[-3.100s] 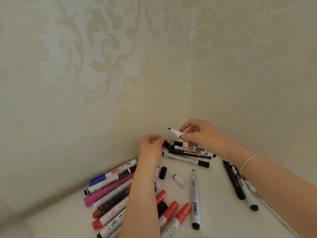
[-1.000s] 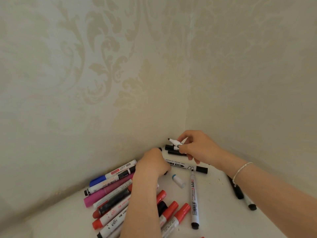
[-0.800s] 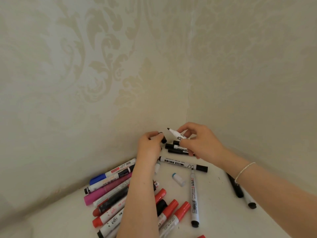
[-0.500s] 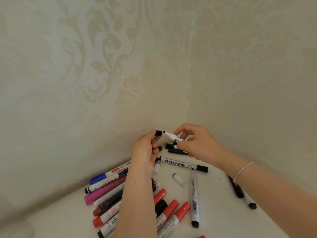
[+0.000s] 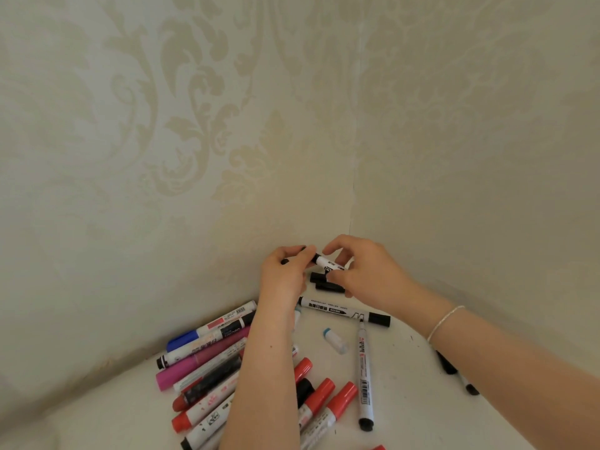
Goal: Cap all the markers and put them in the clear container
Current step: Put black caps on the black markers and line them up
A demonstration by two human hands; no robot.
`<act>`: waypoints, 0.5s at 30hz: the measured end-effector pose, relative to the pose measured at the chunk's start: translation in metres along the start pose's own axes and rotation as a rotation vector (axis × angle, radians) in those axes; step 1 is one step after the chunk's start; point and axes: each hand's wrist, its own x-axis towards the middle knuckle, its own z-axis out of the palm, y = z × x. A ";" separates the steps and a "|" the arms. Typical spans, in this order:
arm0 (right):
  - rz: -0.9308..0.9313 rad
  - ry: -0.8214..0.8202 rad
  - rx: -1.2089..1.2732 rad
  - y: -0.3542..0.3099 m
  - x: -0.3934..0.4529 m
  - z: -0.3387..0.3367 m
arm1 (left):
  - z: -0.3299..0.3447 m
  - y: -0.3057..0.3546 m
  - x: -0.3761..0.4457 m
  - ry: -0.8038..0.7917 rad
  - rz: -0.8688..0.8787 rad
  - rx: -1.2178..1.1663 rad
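My right hand [image 5: 367,271] grips a white marker with a black label [image 5: 326,262], held level above the table near the wall corner. My left hand [image 5: 285,271] pinches a black cap [image 5: 314,256] that sits over the marker's tip end; my fingers hide most of the cap. Below my hands lie two black markers [image 5: 324,282]. A long white marker with a black cap [image 5: 344,311] lies across the table, and another white marker [image 5: 364,375] lies lengthwise near it. No clear container is in view.
A heap of red, pink, blue and black markers [image 5: 207,362] lies left of my left forearm. A small loose white cap with a blue end [image 5: 334,340] rests mid-table. More black markers [image 5: 454,371] peek from under my right forearm. Patterned walls [image 5: 227,141] meet in a corner close behind.
My left hand picked a black cap off the table, lifted it and brought it to the marker's bare tip. The tip is now covered by the cap.
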 end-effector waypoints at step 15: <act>0.077 0.047 -0.028 0.003 0.007 -0.004 | 0.020 -0.013 -0.003 -0.007 -0.098 -0.184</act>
